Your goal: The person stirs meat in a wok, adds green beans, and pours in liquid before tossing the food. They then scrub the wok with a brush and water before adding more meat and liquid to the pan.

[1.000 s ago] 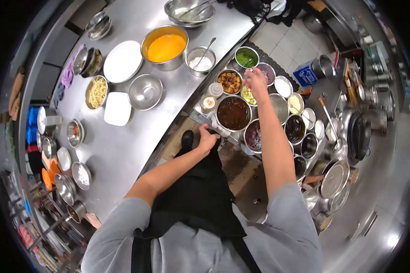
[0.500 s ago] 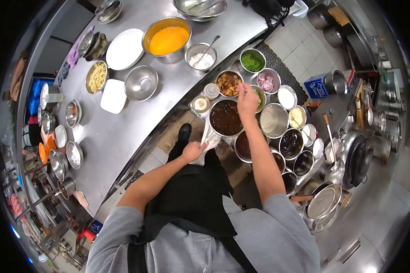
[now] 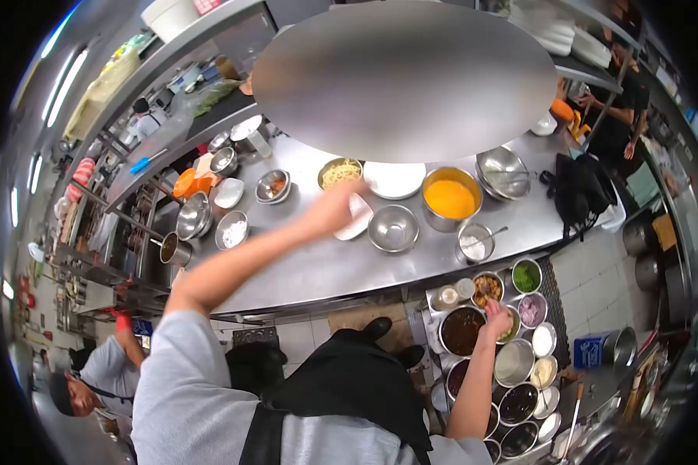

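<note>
My left hand (image 3: pixel 335 204) is stretched far out over the steel counter (image 3: pixel 310 267) and is blurred by motion. It hovers between a bowl of pale noodles (image 3: pixel 340 172) and a white square dish (image 3: pixel 357 218), and whether it touches either is unclear. My right hand (image 3: pixel 496 318) hangs low, fingers curled down into a small bowl of chopped pale-green vegetable (image 3: pixel 512 329). That bowl sits between a large bowl of dark sauce (image 3: pixel 461 331) and a bowl of red onion (image 3: pixel 530 310).
On the counter stand a bowl of orange liquid (image 3: pixel 450 198), an empty steel bowl (image 3: pixel 393 228), a white plate (image 3: pixel 394 179) and a bowl with a spoon (image 3: pixel 475 242). Several sauce tubs crowd the lower right. A black bag (image 3: pixel 578 190) lies right. One person crouches lower left (image 3: pixel 93 380); another stands upper right (image 3: pixel 620 101).
The view has swung up and round. My left hand left the cloth at my waist and reached out across the counter. My right hand stayed at the chopped-vegetable bowl.
</note>
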Tool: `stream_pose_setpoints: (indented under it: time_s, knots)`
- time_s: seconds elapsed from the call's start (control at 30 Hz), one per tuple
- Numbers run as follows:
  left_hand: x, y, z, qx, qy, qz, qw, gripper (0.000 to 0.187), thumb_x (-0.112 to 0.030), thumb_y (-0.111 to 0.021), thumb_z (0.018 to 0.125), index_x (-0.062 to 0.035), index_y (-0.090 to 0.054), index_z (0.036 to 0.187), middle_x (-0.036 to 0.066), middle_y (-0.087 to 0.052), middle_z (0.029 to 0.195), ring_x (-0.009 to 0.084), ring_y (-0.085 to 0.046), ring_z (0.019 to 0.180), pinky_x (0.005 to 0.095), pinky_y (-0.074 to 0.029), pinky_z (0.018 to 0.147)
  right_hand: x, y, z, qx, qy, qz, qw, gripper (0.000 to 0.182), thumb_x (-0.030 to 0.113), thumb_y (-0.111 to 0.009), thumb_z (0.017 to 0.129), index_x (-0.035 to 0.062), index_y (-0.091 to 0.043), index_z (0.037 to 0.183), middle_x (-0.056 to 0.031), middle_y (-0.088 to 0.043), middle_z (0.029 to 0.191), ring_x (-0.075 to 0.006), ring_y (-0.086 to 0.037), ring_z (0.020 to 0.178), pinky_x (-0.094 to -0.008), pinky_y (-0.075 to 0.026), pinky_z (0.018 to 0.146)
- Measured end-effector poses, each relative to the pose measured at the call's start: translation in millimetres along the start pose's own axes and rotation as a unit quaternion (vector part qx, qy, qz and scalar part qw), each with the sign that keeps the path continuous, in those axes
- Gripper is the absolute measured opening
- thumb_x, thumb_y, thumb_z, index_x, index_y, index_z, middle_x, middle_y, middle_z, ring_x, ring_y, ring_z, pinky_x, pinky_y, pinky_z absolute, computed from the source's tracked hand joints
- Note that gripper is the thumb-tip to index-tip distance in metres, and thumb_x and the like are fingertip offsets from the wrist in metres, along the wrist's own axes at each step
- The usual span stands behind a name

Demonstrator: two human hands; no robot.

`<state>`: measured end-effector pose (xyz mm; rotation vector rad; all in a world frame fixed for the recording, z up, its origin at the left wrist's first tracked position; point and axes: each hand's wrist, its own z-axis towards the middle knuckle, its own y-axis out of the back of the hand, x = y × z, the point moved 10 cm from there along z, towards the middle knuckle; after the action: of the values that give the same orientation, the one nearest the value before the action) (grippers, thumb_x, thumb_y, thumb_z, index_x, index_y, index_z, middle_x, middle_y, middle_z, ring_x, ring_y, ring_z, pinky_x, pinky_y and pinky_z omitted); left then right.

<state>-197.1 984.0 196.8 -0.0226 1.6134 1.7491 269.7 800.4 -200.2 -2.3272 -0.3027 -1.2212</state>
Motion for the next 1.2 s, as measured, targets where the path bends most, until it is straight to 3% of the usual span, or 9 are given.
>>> stream_pose_setpoints:
  time_s: [0.07,0.2,0.47,0.57,0.67,0.73,1.03,1.17,1.2]
  knots:
    - [20,130,49,-0.256,-0.119,0.145,0.948,0.037,-0.014,-0.072,0.086,-0.0088,-0.066,0.123,0.017,-0.068,0.117,0.0348,-0.064,0.112,0.0425,-0.052,0.093,0,-5,-15,-0.032,-0.027,-0.029,0.999,0.038,0.014,-0.047,0.099,-0.0150,-0.051,0.123,-0.0304,-0.067,0.116,-0.0389,-0.071,0.105,-0.0425,-0.059,0.083]
    - [61,248,120,-0.163,-0.125,0.388,0.898,0.044,-0.034,-0.065,0.083,-0.0059,-0.066,0.117,0.017,-0.068,0.114,0.0400,-0.064,0.106,0.0503,-0.050,0.090,-99,25,71,0.088,-0.073,0.117,0.987,0.058,0.031,-0.027,0.105,-0.0149,-0.049,0.134,-0.0262,-0.064,0.129,-0.0345,-0.062,0.123,-0.0425,-0.046,0.112]
    - [256,290,198,-0.179,-0.189,0.454,0.852,0.047,-0.041,-0.049,0.106,-0.0065,-0.055,0.138,0.020,-0.067,0.124,0.0370,-0.062,0.120,0.0421,-0.049,0.099,-18,24,-39,-0.085,-0.010,0.191,0.978,0.028,0.005,-0.044,0.103,-0.0078,-0.042,0.127,-0.0255,-0.066,0.110,-0.0362,-0.073,0.095,-0.0331,-0.064,0.068]
    - [165,305,125,-0.359,-0.030,-0.024,0.932,0.046,-0.040,-0.051,0.106,-0.0035,-0.057,0.133,0.016,-0.065,0.124,0.0294,-0.064,0.112,0.0426,-0.052,0.096,-5,24,-65,-0.117,0.002,0.193,0.974,0.027,0.004,-0.043,0.103,-0.0099,-0.043,0.125,-0.0284,-0.064,0.116,-0.0368,-0.073,0.098,-0.0335,-0.063,0.069]
    - [108,178,127,0.135,-0.101,-0.630,0.758,0.047,-0.042,-0.053,0.105,-0.0051,-0.057,0.133,0.014,-0.063,0.127,0.0258,-0.065,0.111,0.0420,-0.052,0.099,-1,27,-84,-0.135,-0.014,0.227,0.964,0.025,0.005,-0.043,0.103,-0.0094,-0.044,0.124,-0.0269,-0.064,0.117,-0.0375,-0.072,0.101,-0.0334,-0.063,0.070]
    - [98,121,84,-0.119,0.158,-0.652,0.732,0.054,-0.047,-0.052,0.104,-0.0067,-0.053,0.140,0.012,-0.063,0.130,0.0232,-0.066,0.112,0.0393,-0.056,0.095,7,29,-95,-0.124,0.001,0.240,0.963,0.024,0.005,-0.044,0.103,-0.0085,-0.045,0.123,-0.0249,-0.065,0.116,-0.0366,-0.072,0.101,-0.0334,-0.063,0.070]
    - [-160,-207,-93,0.472,0.130,-0.654,0.577,0.056,-0.046,-0.045,0.105,-0.0020,-0.055,0.138,0.016,-0.066,0.127,0.0270,-0.068,0.107,0.0372,-0.055,0.098,119,150,-311,-0.198,0.158,0.378,0.891,0.018,0.011,-0.053,0.099,-0.0035,-0.059,0.108,-0.0226,-0.071,0.101,-0.0330,-0.073,0.091,-0.0349,-0.058,0.065]
    - [-281,-189,-202,0.686,0.215,-0.676,0.163,0.069,-0.062,-0.050,0.097,-0.0055,-0.057,0.137,0.017,-0.064,0.129,0.0286,-0.066,0.111,0.0378,-0.053,0.097,157,303,-498,-0.299,0.304,0.306,0.851,0.023,0.013,-0.049,0.099,-0.0037,-0.062,0.110,-0.0217,-0.071,0.107,-0.0302,-0.070,0.102,-0.0312,-0.054,0.072]
    - [-290,-197,-218,0.673,0.263,-0.646,0.245,0.072,-0.065,-0.050,0.095,-0.0066,-0.056,0.137,0.018,-0.062,0.131,0.0294,-0.066,0.108,0.0386,-0.054,0.095,177,333,-566,-0.380,0.350,0.241,0.822,0.029,0.009,-0.042,0.100,-0.0046,-0.063,0.113,-0.0227,-0.070,0.111,-0.0299,-0.068,0.107,-0.0303,-0.054,0.072]
